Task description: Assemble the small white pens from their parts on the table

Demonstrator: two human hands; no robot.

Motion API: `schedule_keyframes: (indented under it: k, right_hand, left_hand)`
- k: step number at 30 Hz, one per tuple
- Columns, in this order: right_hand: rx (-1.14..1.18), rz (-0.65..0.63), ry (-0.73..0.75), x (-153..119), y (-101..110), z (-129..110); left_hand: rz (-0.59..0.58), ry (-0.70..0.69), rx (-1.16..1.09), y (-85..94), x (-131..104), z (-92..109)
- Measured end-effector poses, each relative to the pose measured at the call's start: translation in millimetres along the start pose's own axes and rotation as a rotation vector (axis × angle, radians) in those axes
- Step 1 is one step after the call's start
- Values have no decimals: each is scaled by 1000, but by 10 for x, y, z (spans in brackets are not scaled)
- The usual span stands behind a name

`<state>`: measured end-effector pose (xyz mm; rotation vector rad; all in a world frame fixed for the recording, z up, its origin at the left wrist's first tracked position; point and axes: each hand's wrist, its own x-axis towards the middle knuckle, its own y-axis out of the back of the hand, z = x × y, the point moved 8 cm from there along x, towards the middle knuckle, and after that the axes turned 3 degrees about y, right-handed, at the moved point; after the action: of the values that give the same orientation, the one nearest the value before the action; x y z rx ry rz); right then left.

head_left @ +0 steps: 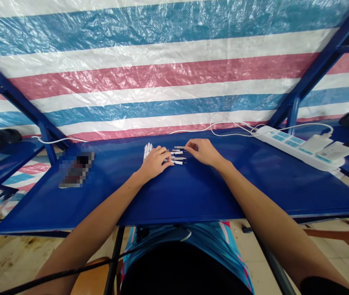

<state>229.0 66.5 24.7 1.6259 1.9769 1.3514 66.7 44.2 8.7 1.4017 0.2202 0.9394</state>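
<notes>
Several slim white pens (178,158) with thin dark tips lie side by side on the blue table (174,196), their tips toward the right. My left hand (155,162) rests over their left ends, its fingers curled down on them and hiding part of them. Left of that hand, more white pens (146,150) form a small upright row. My right hand (203,151) pinches the right end of the farthest pen (179,147) between thumb and index finger. The pen lies roughly level, just beyond the others.
A blurred-out phone-like object (76,170) lies at the left. On the right, a white power strip (297,146) carries plugged-in chargers, and a white cable (223,133) loops along the back. Blue metal posts (293,112) and a striped plastic sheet (162,78) stand behind the table.
</notes>
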Motion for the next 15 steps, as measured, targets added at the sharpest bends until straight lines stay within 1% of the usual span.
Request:
schedule_keyframes:
  k: [10,15]
  right_hand:
    - [35,38,42,-4,36,-22]
    - [38,44,36,2,43,-3]
  left_hand:
    - [-7,43,37,-31,25,7]
    - [-19,48,45,-51,30,28]
